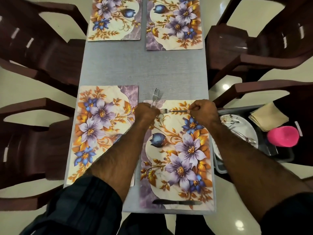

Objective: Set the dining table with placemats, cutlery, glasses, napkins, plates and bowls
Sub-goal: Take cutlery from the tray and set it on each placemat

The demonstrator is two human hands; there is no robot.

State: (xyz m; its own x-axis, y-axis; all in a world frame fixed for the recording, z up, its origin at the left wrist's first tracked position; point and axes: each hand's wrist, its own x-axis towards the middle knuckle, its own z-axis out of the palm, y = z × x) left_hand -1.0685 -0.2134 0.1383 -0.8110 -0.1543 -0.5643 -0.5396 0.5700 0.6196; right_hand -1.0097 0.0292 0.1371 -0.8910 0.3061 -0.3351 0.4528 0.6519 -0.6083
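While both hands work over the near right mat, the scene reads as follows.

Left hand: the left hand point(146, 111) is curled into a fist round the handle of an upright fork point(155, 96), whose prongs point away from the person, above the far left corner of the near right mat.

Right hand: the right hand point(202, 110) pinches the handle end of a second fork point(174, 111), which lies crosswise over the far edge of that mat, prongs toward the left hand.

Table: a grey table point(144, 68) carries four flowered placemats, the near right mat point(176, 153), the near left mat point(101, 129), the far left mat point(115, 17) and the far right mat point(174, 22).

Knife: a knife point(177, 202) lies crosswise on the near edge of the near right mat.

Tub: a dark tub point(254, 160) to the right of the table holds a plate point(240, 128) with a spoon point(245, 137) on it, folded beige napkins point(268, 116) and a pink cup point(282, 136).

Chairs: dark brown chairs point(42, 48) stand on both sides of the table.
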